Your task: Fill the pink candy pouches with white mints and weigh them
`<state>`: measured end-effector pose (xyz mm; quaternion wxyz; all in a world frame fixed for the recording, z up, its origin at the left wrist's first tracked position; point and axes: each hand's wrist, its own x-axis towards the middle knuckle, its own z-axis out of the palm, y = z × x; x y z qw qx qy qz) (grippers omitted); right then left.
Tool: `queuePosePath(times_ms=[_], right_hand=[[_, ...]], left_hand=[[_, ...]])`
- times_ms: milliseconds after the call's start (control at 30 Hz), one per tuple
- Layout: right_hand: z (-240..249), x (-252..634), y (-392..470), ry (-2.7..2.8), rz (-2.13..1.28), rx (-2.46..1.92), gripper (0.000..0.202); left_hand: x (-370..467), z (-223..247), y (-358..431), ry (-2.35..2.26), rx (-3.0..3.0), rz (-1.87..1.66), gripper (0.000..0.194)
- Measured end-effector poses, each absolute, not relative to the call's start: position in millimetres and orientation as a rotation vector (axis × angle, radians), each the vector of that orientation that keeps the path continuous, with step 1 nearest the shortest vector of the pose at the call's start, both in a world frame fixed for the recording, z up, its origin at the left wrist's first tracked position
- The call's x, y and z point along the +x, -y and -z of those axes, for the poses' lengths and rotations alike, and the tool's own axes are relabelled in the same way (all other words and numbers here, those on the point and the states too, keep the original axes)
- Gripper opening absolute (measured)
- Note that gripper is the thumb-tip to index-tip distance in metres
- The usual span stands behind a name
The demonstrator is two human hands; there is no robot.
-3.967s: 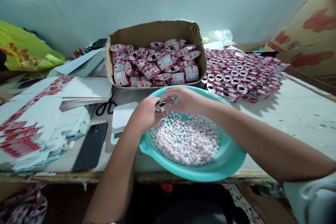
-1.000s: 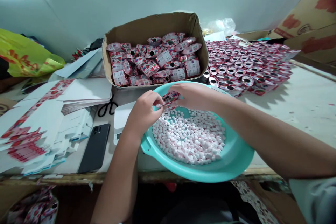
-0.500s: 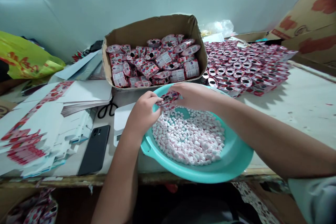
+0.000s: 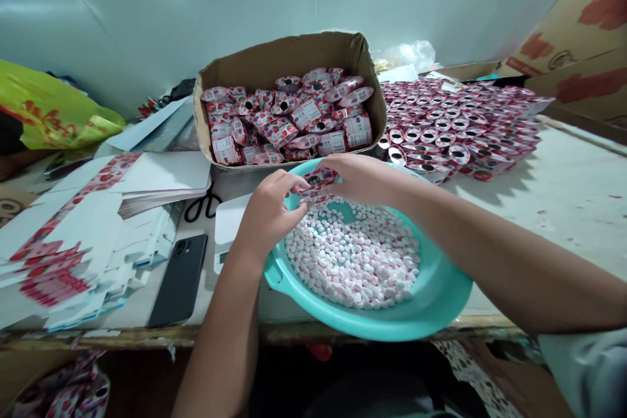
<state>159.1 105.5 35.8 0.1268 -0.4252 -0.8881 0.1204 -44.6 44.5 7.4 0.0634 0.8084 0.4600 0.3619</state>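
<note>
Both of my hands are closed on one small red-and-white printed candy box [image 4: 317, 185], above the far side of a turquoise basin [image 4: 372, 325]. My left hand [image 4: 275, 212] pinches its left end between thumb and fingers. Around its right end curl the fingers of my right hand [image 4: 357, 177], partly hiding it. White and pale pink candies [image 4: 362, 261] lie loose over the basin's bottom. Just behind the basin, a cardboard carton [image 4: 289, 52] holds many bulging boxes of the same print.
To the right, many similar boxes [image 4: 460, 124] stand packed together, round openings showing. On the left are flat printed card sheets [image 4: 161, 173], black scissors [image 4: 203, 204], a dark phone [image 4: 179, 281] and a yellow-green bag [image 4: 53, 108]. The table's front edge [image 4: 147, 339] runs below.
My left thumb and fingers have shifted slightly right along the candy box. My right hand has barely moved, and the whole view has shifted a little.
</note>
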Motion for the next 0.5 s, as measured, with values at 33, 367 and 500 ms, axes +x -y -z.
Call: queuePosePath(times_ms=[33, 367, 500], right_hand=[[-35.5, 159.3, -106.4, 2.583, -0.334, -1.254, 0.020], [-26.4, 152.9, -105.8, 2.496, -0.372, -1.009, 0.032], [-17.7, 152.8, -108.5, 2.265, -0.586, -0.957, 0.043]], left_hand=[[-44.7, -7.4, -44.3, -1.398, 2.455, -1.106, 0.025], [-47.3, 1.8, -51.1, -1.480, 2.362, -1.053, 0.057], [-64.0, -4.5, -52.0, -1.515, 2.167, -1.172, 0.053]])
